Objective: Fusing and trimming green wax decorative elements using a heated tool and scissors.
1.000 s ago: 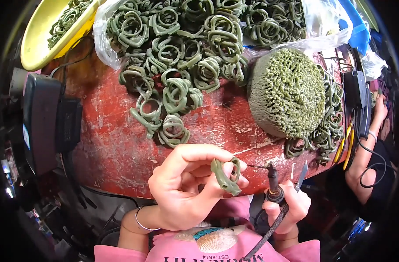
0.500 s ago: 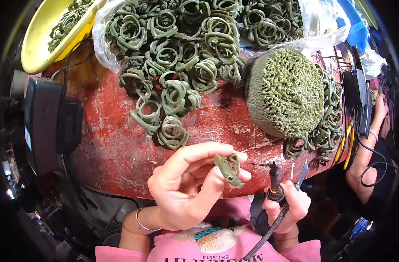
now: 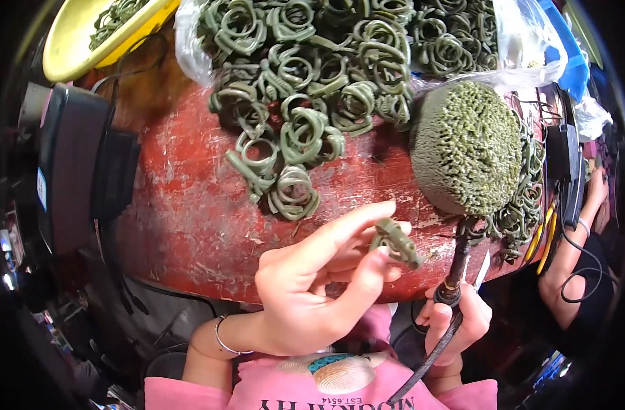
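Observation:
My left hand (image 3: pixel 316 290) is raised over the near edge of the table, pinching a small dark green ring (image 3: pixel 396 242) that looks like wax, between thumb and fingers. The ring is tilted, with its carved side partly toward me. To its right, my right hand (image 3: pixel 466 321) is closed around a dark pen-like tool (image 3: pixel 449 292) with a thin tip and a braided cord running down past my wrist. A knife blade (image 3: pixel 484 269) sticks up from the same hand, beside the tool. The tool's tip stands apart from the ring, in front of a round green block (image 3: pixel 471 150).
Piles of similar green rings (image 3: pixel 302 75) cover the far side of the red worn table (image 3: pixel 182 225), partly on clear plastic. A yellow tray (image 3: pixel 63 58) sits far left, near a black device (image 3: pixel 76 171). Another person's arm (image 3: pixel 576 260) shows at right.
My left hand has turned the ring so that its opening shows less. The tool has swung from pointing left to pointing up, away from the ring. The whole view has shifted slightly.

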Available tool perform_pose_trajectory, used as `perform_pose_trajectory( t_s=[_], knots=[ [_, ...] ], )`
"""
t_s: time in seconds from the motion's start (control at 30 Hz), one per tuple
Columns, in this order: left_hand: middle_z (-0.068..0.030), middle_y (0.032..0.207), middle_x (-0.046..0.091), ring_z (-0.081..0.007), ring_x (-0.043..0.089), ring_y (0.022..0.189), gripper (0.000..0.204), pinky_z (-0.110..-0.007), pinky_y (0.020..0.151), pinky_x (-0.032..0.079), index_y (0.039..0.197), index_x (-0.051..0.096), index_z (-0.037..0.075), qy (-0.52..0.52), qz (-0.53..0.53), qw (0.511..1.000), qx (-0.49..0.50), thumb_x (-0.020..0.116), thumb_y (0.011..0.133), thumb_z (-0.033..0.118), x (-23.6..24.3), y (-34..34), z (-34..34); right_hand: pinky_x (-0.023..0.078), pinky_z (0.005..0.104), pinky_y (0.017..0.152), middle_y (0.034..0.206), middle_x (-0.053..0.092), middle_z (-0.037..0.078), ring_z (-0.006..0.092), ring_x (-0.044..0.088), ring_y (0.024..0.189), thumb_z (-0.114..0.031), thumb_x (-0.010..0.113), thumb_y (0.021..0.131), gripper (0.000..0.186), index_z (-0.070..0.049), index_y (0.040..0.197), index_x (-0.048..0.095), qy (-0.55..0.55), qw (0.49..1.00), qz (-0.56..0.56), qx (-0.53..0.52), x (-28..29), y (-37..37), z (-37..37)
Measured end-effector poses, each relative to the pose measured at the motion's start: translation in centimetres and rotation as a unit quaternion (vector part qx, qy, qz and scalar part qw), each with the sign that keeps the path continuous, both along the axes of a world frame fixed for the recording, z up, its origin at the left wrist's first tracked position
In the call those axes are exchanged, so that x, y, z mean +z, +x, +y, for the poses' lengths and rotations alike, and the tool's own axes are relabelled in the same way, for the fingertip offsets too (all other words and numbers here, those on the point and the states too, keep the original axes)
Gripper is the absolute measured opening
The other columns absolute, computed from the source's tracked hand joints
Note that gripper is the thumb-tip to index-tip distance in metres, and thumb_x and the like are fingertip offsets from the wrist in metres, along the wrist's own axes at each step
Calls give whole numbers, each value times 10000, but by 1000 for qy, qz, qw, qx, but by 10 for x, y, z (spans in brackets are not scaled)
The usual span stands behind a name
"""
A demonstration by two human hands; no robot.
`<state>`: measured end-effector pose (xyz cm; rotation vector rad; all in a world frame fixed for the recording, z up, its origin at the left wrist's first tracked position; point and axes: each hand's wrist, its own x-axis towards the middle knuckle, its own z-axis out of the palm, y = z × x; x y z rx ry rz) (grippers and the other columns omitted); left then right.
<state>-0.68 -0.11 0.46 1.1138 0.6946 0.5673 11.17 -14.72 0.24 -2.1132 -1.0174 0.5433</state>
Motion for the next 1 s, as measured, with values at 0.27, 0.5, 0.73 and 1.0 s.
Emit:
perform_pose_trajectory(
  t_s=[0.27,0.5,0.73,1.0],
  knots=[
    [-174,969,566,-130,572,770,361,-233,685,480,1120,415,-84,62,-10,998,12,462,762,-76,-3,-2,1,341,266,395,501,457,63,197,446,384,-327,551,762,372,37,703,496,16,998,-51,-24,-3,-6,-1],
    [-165,953,571,-121,568,759,349,-231,678,480,1103,434,-87,55,-23,998,27,480,757,-77,-5,-2,0,341,255,396,474,460,47,195,447,377,-329,550,766,377,38,708,486,-11,999,-40,-17,-1,-7,2],
    [-146,920,556,-179,582,806,269,-258,726,486,1025,471,-95,98,-6,995,-10,492,757,-97,-7,-3,1,372,246,405,462,462,48,167,477,388,-323,561,751,372,33,650,521,22,998,-36,-39,-2,-5,2],
    [-165,929,517,-179,552,826,228,-255,703,468,894,494,-74,126,-38,991,11,512,678,-145,-14,-3,0,298,169,240,402,362,-6,90,359,261,-532,445,763,528,-45,967,431,213,894,393,9,3,-5,-6]
  ],
)
